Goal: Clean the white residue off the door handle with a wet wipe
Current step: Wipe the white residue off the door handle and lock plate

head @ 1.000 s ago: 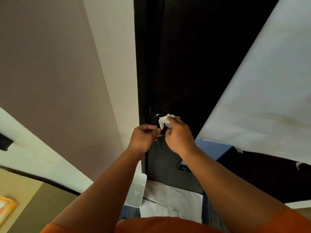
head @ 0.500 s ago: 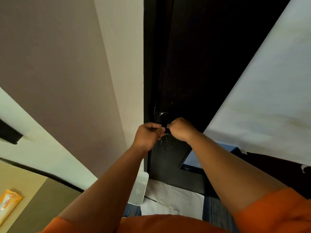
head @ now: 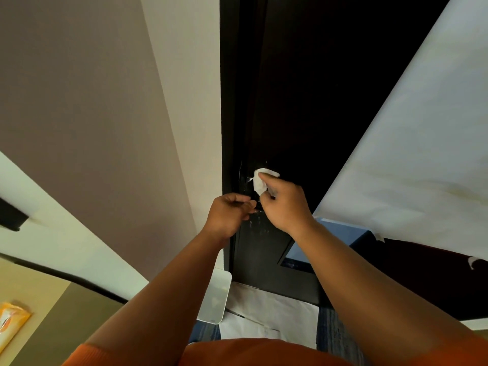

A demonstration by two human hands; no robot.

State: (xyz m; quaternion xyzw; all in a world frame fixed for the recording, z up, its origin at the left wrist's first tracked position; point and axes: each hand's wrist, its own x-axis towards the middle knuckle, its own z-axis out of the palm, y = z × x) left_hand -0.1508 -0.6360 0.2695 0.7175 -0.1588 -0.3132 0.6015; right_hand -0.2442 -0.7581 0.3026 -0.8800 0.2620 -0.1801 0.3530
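Residue is hard to make out on the door handle (head: 247,180) itself. Only a pale glint of metal shows at the door's left edge, because the wet wipe (head: 260,184) and your hands cover most of it. The wet wipe is a small crumpled wad, white, soft and limp. Your right hand (head: 286,206) pinches it at the fingertips and presses it onto the handle, a sensible grip for rubbing a narrow, hard part. Your left hand (head: 228,213) sits just beside it at the door's edge, fingers curled with the thumb against them. It looks placed to steady the handle, but you cannot tell from this view whether it grips anything. Just below both hands, faint white specks (head: 257,225) dot the flat, dark, matte door (head: 303,101), so the wiping is likely unfinished. Further out, a smooth beige wall (head: 105,128) runs along the left and a large white sheet (head: 409,154) slants across the right. Creased paper (head: 266,310) covers the floor at the door's foot, and an orange packet (head: 12,323) lies at the far lower left.
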